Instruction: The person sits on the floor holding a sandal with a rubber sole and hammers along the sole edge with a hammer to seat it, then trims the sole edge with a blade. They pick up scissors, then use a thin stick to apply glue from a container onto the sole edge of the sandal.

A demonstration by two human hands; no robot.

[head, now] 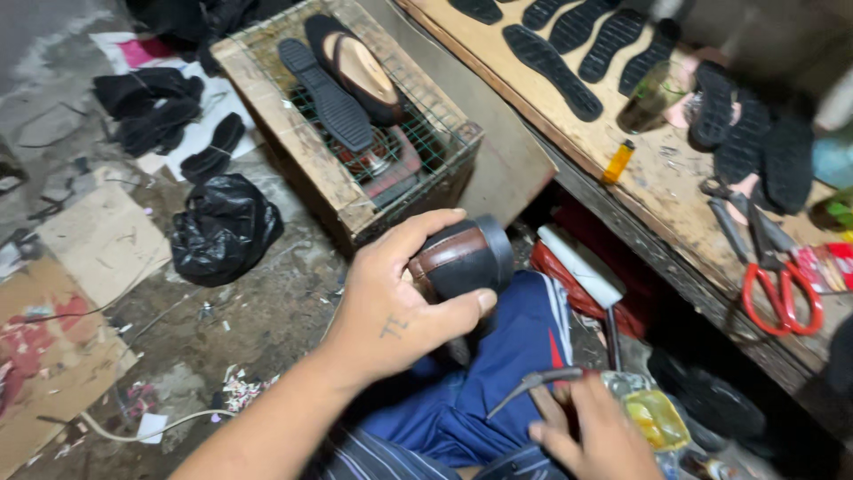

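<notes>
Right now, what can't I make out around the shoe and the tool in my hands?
All in the head view:
- Shoe: toe and inside hidden by the left hand.
- Curved metal tool: its handle end is covered by the right hand, itself cut off by the bottom edge.
- Yellow container: blurred, contents unclear.

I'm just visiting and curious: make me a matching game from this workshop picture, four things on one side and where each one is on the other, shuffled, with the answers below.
Things:
1. shoe
2. red-handled scissors
3. black plastic bag
4. orange lighter

Places:
A. on the floor beside the wire-topped box
B. gripped in the left hand
C. on the wooden bench, near the glass
D. at the bench's right end, by the pliers

Pairs: 1-B, 2-D, 3-A, 4-C

The right hand holds a thin metal tool over the lap.
</notes>
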